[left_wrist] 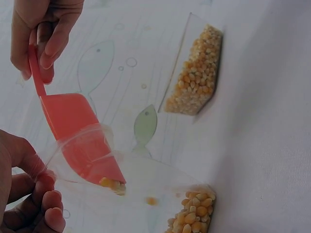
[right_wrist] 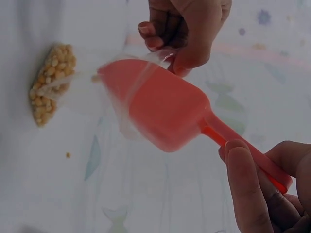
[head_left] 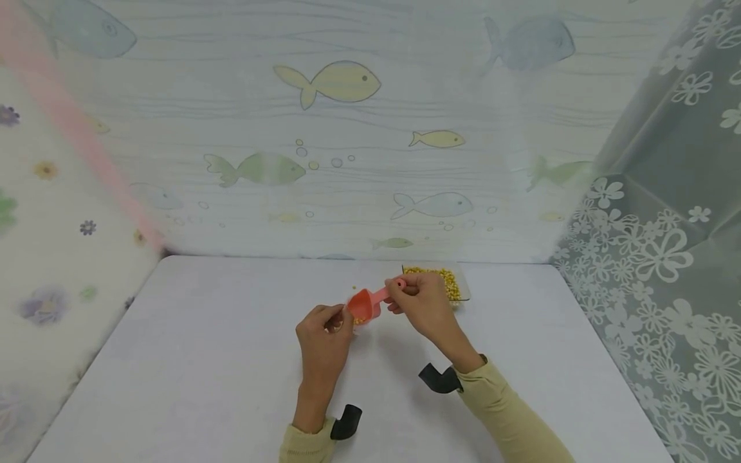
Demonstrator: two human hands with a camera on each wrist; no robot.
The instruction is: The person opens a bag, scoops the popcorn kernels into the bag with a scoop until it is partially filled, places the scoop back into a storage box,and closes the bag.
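My right hand [head_left: 425, 305] grips the handle of a red scoop [head_left: 361, 305], which tilts down to the left. The scoop's front lies inside the mouth of a clear plastic bag [left_wrist: 146, 167]. Pinching that bag's rim is my left hand [head_left: 325, 334], its fingers curled. Yellow corn kernels [left_wrist: 194, 208] fill the bag's bottom, and a few more are at the scoop's lip, one of them in mid-fall. In the right wrist view the scoop [right_wrist: 165, 107] shows its underside, with the bagged kernels [right_wrist: 52, 82] beyond it.
A clear container of corn kernels [left_wrist: 194, 73] stands at the back of the white table [head_left: 202, 360], partly behind my right hand. One loose kernel [right_wrist: 68, 155] lies on the table. Fish-printed curtain [head_left: 347, 161] closes off the back; flowered sheets hang at both sides.
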